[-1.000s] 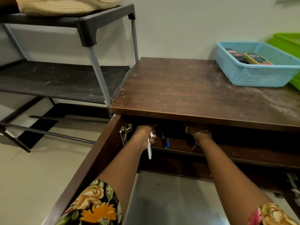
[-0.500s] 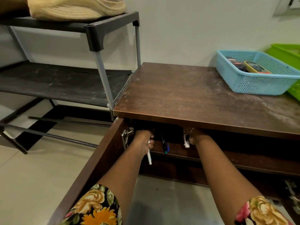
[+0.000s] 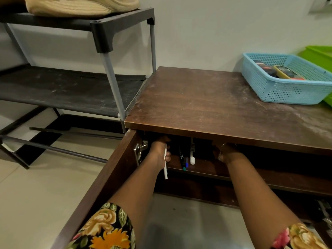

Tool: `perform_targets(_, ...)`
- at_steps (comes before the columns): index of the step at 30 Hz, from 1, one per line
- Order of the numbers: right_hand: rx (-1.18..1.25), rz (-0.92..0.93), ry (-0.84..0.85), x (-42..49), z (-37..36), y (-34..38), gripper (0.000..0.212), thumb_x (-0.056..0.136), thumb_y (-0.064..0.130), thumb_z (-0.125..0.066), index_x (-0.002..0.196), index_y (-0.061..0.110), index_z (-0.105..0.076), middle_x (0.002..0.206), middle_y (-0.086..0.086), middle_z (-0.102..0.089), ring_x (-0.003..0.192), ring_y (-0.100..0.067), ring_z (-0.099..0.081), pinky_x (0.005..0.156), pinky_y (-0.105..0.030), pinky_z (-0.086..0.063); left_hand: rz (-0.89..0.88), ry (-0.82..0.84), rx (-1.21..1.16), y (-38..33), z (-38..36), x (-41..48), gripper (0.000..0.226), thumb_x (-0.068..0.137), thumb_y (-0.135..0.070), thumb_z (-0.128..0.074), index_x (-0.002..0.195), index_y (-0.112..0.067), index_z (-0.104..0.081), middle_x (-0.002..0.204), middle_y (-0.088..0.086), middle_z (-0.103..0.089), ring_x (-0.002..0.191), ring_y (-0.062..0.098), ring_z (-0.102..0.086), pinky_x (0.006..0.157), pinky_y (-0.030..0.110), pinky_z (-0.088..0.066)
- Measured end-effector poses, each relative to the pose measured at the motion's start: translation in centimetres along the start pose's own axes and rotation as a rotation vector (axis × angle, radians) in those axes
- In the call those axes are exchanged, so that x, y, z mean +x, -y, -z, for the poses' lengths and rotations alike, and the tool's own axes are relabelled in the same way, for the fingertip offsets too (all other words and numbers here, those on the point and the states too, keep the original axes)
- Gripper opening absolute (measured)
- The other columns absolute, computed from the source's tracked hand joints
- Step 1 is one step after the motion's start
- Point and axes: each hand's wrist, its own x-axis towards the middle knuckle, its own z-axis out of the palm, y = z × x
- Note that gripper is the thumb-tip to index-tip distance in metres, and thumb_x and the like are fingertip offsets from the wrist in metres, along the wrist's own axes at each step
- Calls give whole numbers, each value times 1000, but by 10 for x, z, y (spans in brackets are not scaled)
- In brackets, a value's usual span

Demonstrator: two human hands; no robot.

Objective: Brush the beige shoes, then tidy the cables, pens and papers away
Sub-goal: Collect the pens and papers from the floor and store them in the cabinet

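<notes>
My left hand (image 3: 159, 153) reaches into the open brown cabinet (image 3: 215, 108) and grips a white pen (image 3: 165, 169) that points down and toward me. On the cabinet's inner shelf (image 3: 203, 170) lie three pens side by side: a black one with a green tip (image 3: 181, 159), a blue one (image 3: 186, 163) and a white one (image 3: 192, 155). My right hand (image 3: 227, 152) is further right on the same shelf, with its fingers hidden in the dark under the top. A beige shoe (image 3: 80, 6) sits on the top tier of the shoe rack.
The cabinet door (image 3: 100, 186) stands swung open at my left with its metal hinge (image 3: 141, 150) showing. A black shoe rack (image 3: 111, 33) stands left of the cabinet. A blue basket (image 3: 287, 90) with small items and a green tray (image 3: 321, 54) sit on the cabinet top.
My right hand has let go of a white pen, which now lies on the shelf beside the other two, and has shifted right. My left hand still holds its white pen.
</notes>
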Motion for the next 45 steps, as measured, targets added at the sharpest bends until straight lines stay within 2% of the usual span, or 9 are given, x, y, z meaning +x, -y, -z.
perform_targets(10,-598,67,-139,-14,-9,2,38,101,6,-24,133,-8,-37,135,-20,-50,126,-29,-47,83,-20,-45,-5,10,-102,-2,1,-1,32,96,-19,-30,68,-12,-43,64,3,-32,49,12,-21,33,10,-21)
perform_targets(12,-660,125,-52,-15,-12,-1,36,100,7,-29,129,-7,-43,128,-18,-54,122,-29,-50,55,-13,-43,-11,-12,-94,-2,-2,-4,33,98,-21,-29,69,-12,-43,64,3,-34,50,13,-24,38,18,-27)
perform_targets(16,-739,165,112,-33,-20,9,32,100,18,-36,108,-3,-59,102,-9,-61,102,-23,-57,75,-17,-44,-57,-86,-85,-1,-7,-5,36,99,-26,-29,70,-13,-45,66,3,-40,53,14,-33,48,24,-31)
perform_targets(22,-845,237,497,-46,-43,3,22,91,26,-56,70,18,-57,72,6,-55,57,0,-49,49,-10,-37,-23,-49,-63,-2,-19,-8,34,99,-31,-33,82,-9,-52,81,9,-51,72,23,-52,64,34,-49)
perform_targets(27,-702,224,347,-42,-17,17,37,97,15,-43,130,0,-47,135,-16,-47,126,-27,-41,87,-18,-40,-51,-56,-25,-5,-13,-12,36,99,-28,-32,65,-15,-38,63,0,-32,52,11,-26,41,18,-23)
perform_targets(31,-744,241,193,-43,0,16,30,96,11,-41,87,-10,-60,90,-18,-55,83,-24,-49,76,-10,-40,-94,-121,-45,-7,-14,-8,26,99,-23,-34,75,-26,-43,65,1,-34,54,11,-29,59,19,-41)
perform_targets(34,-789,209,173,-22,2,5,42,95,29,-47,129,4,-48,139,-17,-42,127,-30,-41,107,-26,-34,-119,-120,-1,-8,-16,-3,37,99,-20,-36,63,-15,-40,64,2,-37,54,11,-33,46,17,-35)
perform_targets(39,-1070,177,190,-3,10,-4,57,92,33,-52,140,10,-34,148,-11,-33,135,-28,-32,107,-33,-29,-138,-116,106,-6,-15,-1,37,99,-13,-35,62,-14,-37,66,2,-36,58,10,-33,49,16,-31)
perform_targets(45,-1318,43,66,13,7,-14,58,96,41,-39,146,16,-24,151,-11,-29,137,-29,-31,112,-39,-29,-121,-72,234,-7,-15,1,35,100,-11,-35,133,-1,-42,128,13,-50,86,16,-41,63,20,-34)
